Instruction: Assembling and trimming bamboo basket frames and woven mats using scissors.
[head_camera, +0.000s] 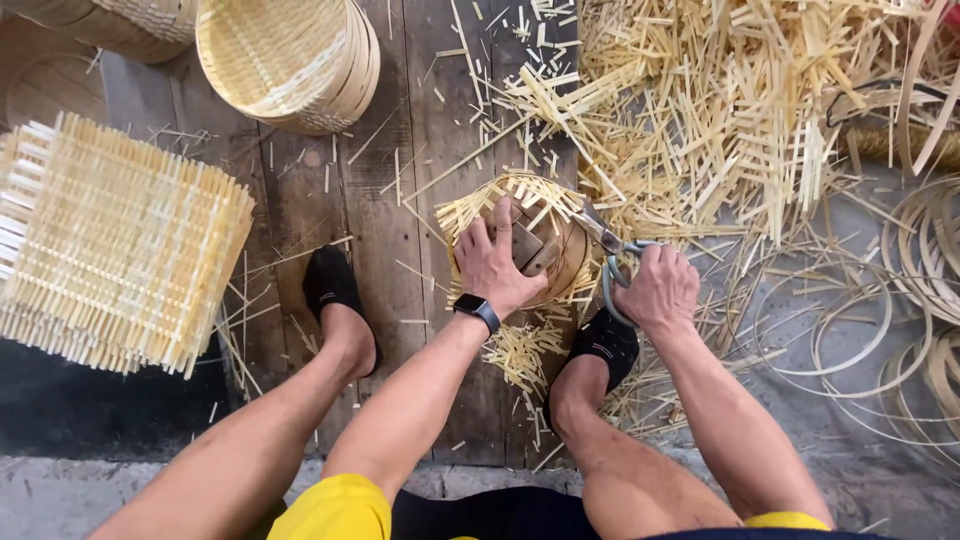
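My left hand (494, 262) presses down on a wooden block (527, 243) that lies on a woven bamboo mat over a round bamboo basket frame (571, 262). Mat ends (470, 208) stick out around the rim. My right hand (657, 288) grips the grey handles of a pair of scissors (612, 250), whose blades reach the rim at the frame's right side. A black watch sits on my left wrist. Both my feet in black shoes rest on the wooden planks on either side of the frame.
A stack of square woven bamboo mats (110, 245) lies at the left. Stacked round baskets (290, 60) stand at the top. A heap of cut bamboo strips (740, 110) covers the upper right. Thin bamboo hoops (850, 330) lie at the right.
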